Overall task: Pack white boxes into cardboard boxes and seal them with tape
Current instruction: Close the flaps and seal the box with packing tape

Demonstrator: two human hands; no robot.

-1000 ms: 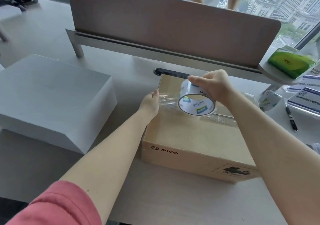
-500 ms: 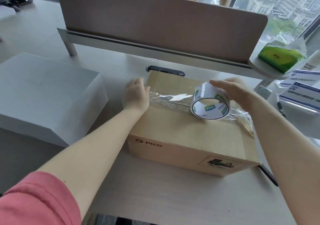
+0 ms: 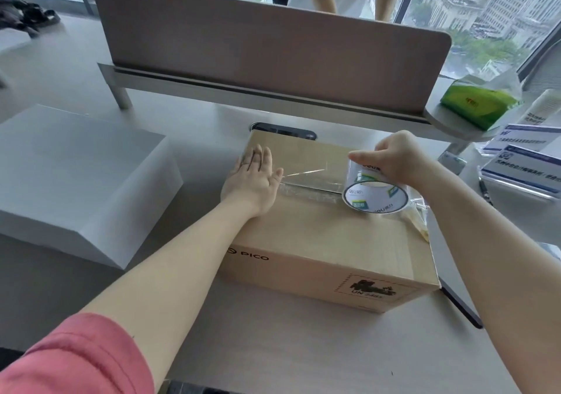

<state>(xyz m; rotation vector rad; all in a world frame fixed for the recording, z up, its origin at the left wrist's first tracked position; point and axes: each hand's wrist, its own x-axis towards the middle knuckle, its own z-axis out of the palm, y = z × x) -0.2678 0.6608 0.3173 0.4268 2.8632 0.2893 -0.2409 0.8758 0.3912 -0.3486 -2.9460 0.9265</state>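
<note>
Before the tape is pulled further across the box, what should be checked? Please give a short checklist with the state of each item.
1. Left hand presses flat on the tape start at the left edge of the cardboard box: ok.
2. Right hand grips the tape roll: ok.
3. Top flaps closed: ok.
4. Clear tape strip lies smooth: not ok, it looks wrinkled.
5. Strip follows the flap seam: cannot tell.
6. White box inside: cannot tell.
</note>
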